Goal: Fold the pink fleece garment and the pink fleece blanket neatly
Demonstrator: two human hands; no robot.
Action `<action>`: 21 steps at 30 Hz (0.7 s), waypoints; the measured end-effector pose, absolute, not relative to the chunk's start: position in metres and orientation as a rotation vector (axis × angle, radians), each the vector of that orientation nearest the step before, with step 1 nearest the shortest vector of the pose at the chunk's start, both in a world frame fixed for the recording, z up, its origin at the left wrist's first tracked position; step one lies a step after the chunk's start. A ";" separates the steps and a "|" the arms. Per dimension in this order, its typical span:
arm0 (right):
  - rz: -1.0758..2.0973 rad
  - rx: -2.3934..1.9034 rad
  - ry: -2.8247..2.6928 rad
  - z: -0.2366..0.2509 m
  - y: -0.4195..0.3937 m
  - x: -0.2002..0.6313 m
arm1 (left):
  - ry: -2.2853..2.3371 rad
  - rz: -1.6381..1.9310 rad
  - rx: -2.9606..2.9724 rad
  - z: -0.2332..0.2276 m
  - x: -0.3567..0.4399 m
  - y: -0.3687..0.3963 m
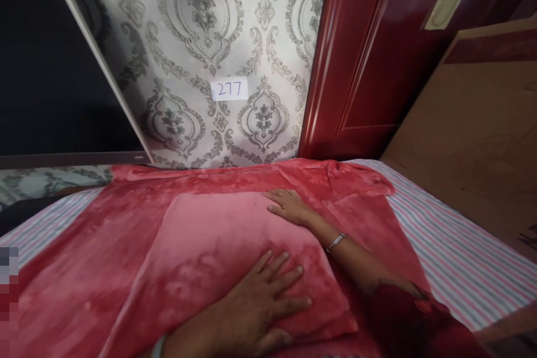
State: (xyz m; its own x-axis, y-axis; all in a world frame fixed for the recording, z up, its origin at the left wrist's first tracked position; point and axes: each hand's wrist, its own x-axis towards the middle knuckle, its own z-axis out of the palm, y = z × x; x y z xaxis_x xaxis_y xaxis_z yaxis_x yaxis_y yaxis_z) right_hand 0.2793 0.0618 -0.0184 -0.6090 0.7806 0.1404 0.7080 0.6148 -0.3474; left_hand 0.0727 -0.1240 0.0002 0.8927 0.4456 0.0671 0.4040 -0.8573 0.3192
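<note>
A red plush blanket [104, 235] is spread over a bed, with a folded lighter-pink panel [210, 246] lying on top of it. My left hand [260, 302] rests flat on the near part of that folded panel, fingers spread. My right hand [289, 207], with a thin bangle on the wrist, lies flat on the panel's far right corner, fingers together and pointing left. Neither hand grips the cloth.
A striped sheet [453, 246] shows at the bed's right and left sides. Patterned wallpaper [201, 28] carries a white label reading 277 [229, 89]. A dark red door [377, 56] stands behind on the right, a brown board [482, 123] beside it.
</note>
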 end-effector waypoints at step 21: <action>0.247 -0.819 -2.730 0.029 -0.059 0.243 | 0.900 0.913 2.649 0.049 0.040 -0.090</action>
State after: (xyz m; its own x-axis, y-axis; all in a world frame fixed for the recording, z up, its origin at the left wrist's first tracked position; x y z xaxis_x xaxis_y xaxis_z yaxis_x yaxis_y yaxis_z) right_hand 0.2428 -0.0593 0.0289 -0.8002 0.5597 0.2156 0.5118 0.8246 -0.2411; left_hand 0.0404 -0.0902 0.0494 0.6242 0.6064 0.4927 0.4836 -0.7951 0.3660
